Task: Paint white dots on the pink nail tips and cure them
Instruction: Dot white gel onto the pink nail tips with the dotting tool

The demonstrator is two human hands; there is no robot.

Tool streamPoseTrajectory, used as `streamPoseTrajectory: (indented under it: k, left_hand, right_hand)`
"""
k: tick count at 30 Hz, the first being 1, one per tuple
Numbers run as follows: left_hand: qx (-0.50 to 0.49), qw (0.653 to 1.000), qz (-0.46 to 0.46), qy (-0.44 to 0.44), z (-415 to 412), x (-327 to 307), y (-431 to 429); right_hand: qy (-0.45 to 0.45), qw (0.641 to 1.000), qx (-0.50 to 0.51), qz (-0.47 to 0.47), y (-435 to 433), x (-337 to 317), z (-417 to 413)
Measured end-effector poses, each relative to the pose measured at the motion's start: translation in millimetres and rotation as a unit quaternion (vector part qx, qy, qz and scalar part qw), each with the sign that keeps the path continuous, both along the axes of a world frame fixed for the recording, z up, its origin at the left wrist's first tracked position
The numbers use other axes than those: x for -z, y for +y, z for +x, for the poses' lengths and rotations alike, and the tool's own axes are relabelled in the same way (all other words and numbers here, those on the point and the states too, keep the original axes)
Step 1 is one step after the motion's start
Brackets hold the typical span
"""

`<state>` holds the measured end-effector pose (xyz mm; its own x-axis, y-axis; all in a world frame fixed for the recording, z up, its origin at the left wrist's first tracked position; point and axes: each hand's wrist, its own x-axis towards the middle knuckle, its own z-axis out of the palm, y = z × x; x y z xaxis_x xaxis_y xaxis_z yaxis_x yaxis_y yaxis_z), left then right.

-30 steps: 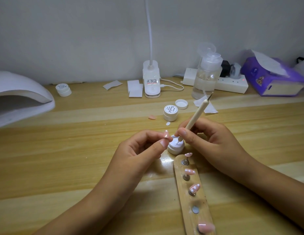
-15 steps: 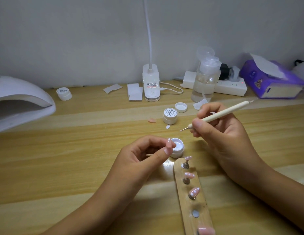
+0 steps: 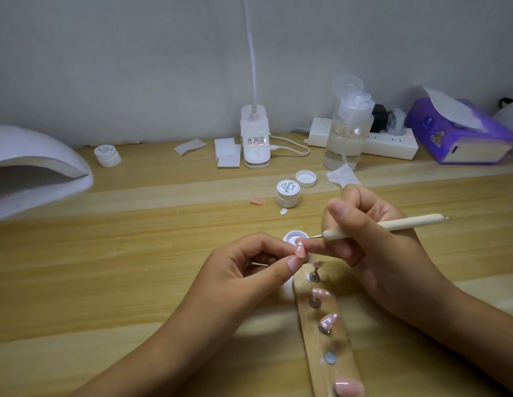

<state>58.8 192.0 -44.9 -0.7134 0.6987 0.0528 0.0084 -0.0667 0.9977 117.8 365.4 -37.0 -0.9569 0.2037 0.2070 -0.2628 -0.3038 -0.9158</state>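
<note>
Just in front of the open white gel pot (image 3: 291, 235), the left hand (image 3: 249, 270) pinches 1 pink nail tip (image 3: 300, 251); the right hand (image 3: 372, 247) grips the dotting pen (image 3: 393, 226), its metal point at the pot's right rim.

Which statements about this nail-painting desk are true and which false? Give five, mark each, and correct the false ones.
1. The right hand holds the tool. True.
2. The left hand is empty. False: it pinches a pink tip.
3. The pot between the hands has its lid on. False: it is open.
4. One mount on the holder has no tip. True.
5. The lamp stands at the right of the desk. False: it is at the left.
</note>
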Motion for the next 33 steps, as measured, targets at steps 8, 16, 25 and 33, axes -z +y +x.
streamPoseTrajectory:
  k: [8, 16, 25, 33]
  left_hand:
    - [0.009, 1.0, -0.002, 0.008, 0.1, 1.2, -0.9]
    - [0.011, 1.0, 0.002, 0.014, 0.5, 0.4, -0.5]
    - [0.01, 1.0, 0.006, 0.019, 0.1, 0.4, -0.3]
    - [0.01, 1.0, 0.012, 0.02, 0.9, 0.3, -0.4]
  right_hand:
    - [-0.005, 1.0, 0.0, -0.008, -0.5, 0.7, 0.2]
    - [0.013, 1.0, -0.006, 0.028, 1.0, 2.4, -0.2]
    - [0.013, 0.998, -0.006, 0.055, 2.3, 4.4, -0.4]
    - [0.018, 0.999, -0.013, 0.037, 2.8, 5.3, -0.9]
